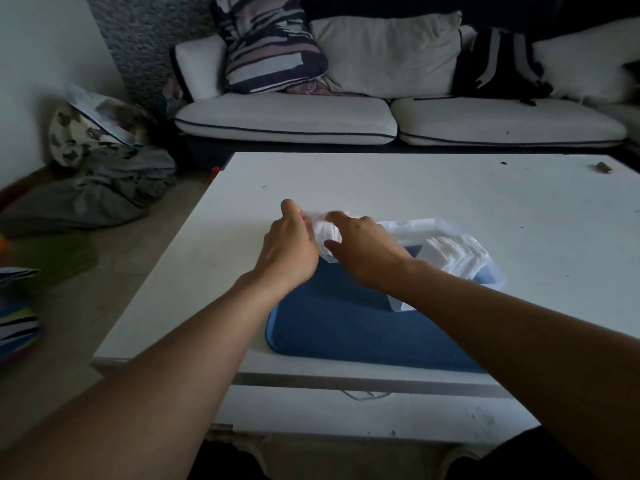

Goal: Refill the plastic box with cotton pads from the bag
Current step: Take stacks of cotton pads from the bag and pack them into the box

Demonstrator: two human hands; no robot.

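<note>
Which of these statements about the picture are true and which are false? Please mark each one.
1. Both hands hold the bag of cotton pads. True: left hand and right hand grip it together.
2. The plastic box is empty. False: a stack of cotton pads already sits in it.
3. The blue tray lies on the white table. True.
4. The black backpack lies on the floor. False: it is on the sofa.
</note>
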